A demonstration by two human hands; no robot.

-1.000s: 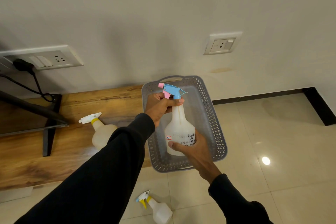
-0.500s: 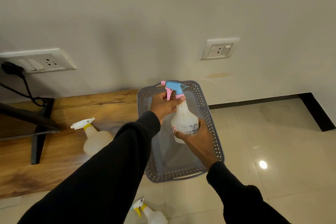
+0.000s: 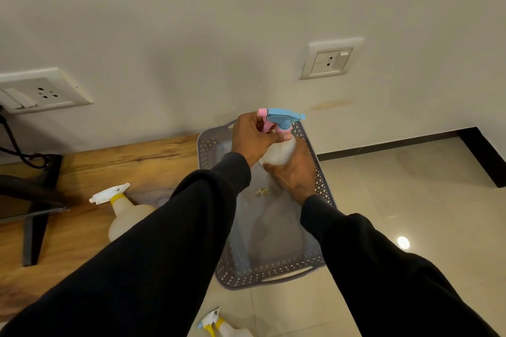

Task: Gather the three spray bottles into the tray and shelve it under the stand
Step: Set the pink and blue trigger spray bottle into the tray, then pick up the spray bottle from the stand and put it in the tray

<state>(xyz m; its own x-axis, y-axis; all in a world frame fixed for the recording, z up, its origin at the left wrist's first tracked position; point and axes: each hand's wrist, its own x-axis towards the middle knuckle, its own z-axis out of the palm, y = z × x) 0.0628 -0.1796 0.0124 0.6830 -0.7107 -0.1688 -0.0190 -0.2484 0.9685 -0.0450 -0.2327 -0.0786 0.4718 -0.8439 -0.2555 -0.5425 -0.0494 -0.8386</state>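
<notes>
A grey perforated tray (image 3: pixel 273 278) lies across the edge of the wooden stand, partly over the floor. Both my hands hold a white spray bottle with a blue and pink trigger head (image 3: pixel 283 120) upright at the tray's far end. My left hand (image 3: pixel 250 139) grips its neck below the trigger. My right hand (image 3: pixel 294 172) wraps its body from the near side. A second bottle with a white and yellow head (image 3: pixel 120 208) stands on the stand, left of my arm. A third bottle (image 3: pixel 216 323) lies on the floor at the bottom edge.
The low wooden stand (image 3: pixel 109 161) runs along the wall at left, carrying a dark metal leg (image 3: pixel 35 230) and a black cable. Two wall sockets (image 3: pixel 330 59) sit above. Glossy tiled floor (image 3: pixel 397 200) spreads to the right, with a dark skirting strip.
The bottle has gone from lying tilted over the tray to standing upright at the tray's far end. My hands moved forward with it, and the view tilted down.
</notes>
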